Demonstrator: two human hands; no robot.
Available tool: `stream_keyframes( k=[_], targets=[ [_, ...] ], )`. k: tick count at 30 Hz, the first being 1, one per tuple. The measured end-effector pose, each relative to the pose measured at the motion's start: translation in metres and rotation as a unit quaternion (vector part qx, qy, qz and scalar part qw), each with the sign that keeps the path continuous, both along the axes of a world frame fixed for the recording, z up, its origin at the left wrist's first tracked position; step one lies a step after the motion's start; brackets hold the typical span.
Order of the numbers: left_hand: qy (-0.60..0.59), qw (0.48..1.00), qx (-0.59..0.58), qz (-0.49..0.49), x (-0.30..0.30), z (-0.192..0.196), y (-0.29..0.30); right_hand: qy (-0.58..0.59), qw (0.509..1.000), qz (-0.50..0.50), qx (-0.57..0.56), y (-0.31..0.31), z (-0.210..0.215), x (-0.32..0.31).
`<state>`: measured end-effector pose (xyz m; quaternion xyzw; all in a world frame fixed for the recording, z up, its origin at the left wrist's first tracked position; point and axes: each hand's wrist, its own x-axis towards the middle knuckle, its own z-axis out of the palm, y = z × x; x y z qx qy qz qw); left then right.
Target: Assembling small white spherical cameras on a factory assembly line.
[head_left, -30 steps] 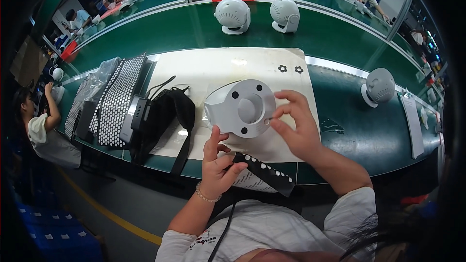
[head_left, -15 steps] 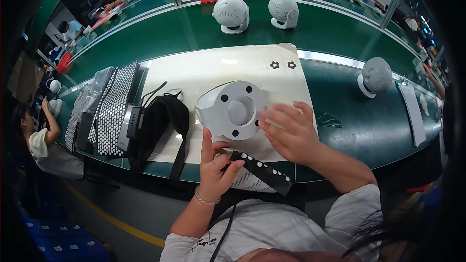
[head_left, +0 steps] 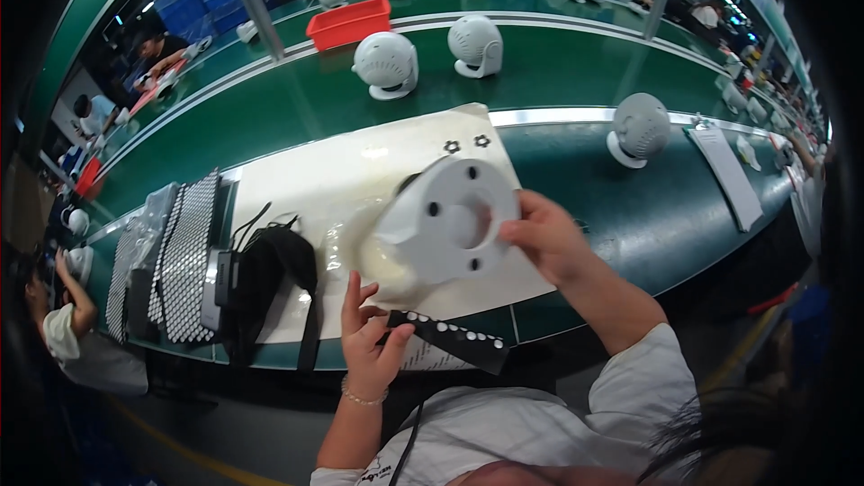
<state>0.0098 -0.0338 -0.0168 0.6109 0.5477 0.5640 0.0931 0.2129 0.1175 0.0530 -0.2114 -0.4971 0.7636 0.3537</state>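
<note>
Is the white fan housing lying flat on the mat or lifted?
Lifted and tilted: the right hand holds the white fan housing by its rim, its flat face turned up toward the camera, above the white mat.

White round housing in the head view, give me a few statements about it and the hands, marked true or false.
1. The right hand holds the white housing tilted up off the mat. True.
2. The left hand grips the housing too. False: it is below the housing, at the black strip with white dots.
3. A red tray stands on the far side of the green bench. True.
4. The housing lies inside the red tray. False: it is near the person, over the white mat.
5. Black straps lie left of the housing. True.
</note>
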Motion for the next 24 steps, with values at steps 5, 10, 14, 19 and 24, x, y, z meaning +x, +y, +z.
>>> stream_keyframes(
  k=[5, 10, 14, 19, 24],
  targets=[
    [-0.008, 1.000, -0.006, -0.011, -0.004, 0.000, -0.005, -0.291, 0.819, -0.322, 0.376, 0.009, -0.015, 0.099],
    [-0.013, 0.999, -0.013, -0.037, 0.002, 0.003, 0.000, -0.636, 0.384, -0.426, 0.516, 0.031, -0.040, 0.205],
    [-0.020, 0.999, -0.016, -0.031, -0.001, 0.002, -0.003, -0.746, 0.288, -0.407, 0.441, 0.058, -0.071, 0.257],
    [-0.004, 0.999, -0.025, -0.030, 0.001, 0.003, -0.002, -0.677, 0.481, -0.361, 0.423, 0.085, -0.084, 0.236],
    [0.006, 0.999, -0.038, -0.034, -0.001, 0.004, -0.002, -0.440, 0.632, -0.234, 0.593, 0.102, -0.077, 0.114]
  ],
)
